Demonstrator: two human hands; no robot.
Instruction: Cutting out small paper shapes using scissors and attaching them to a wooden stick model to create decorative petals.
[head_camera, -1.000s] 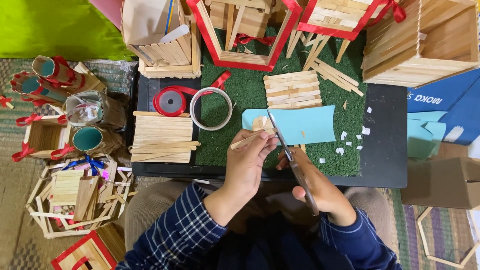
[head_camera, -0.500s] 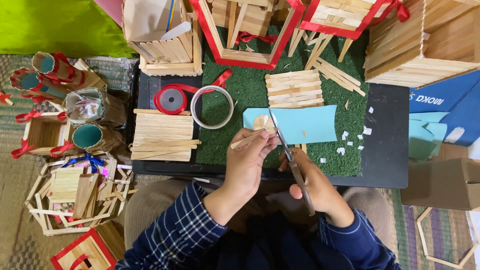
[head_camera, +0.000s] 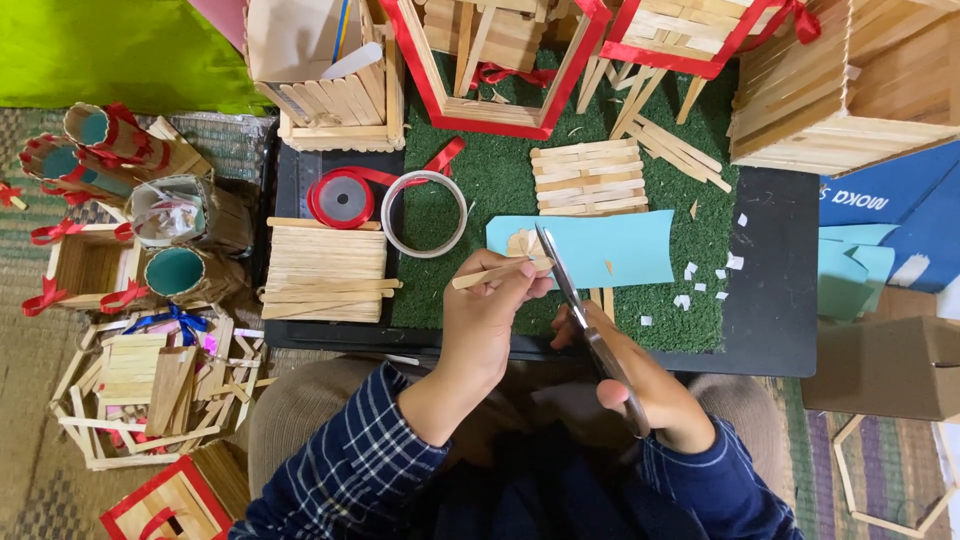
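The scissors have their handles buried in the right hand, its grip clenched round them; the blades reach up over the light blue paper lying on the green mat. The left hand pinches a wooden stick, its inner end hidden by fingers. A blue box is cut off at right.

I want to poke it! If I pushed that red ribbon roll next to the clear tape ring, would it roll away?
Probably not: the red ribbon roll lies flat on its side, so a push would likely slide it. It looks small and light, so it should move easily. Its loose ribbon tail trails over the green mat and looks floppy; it might drag or unwind.
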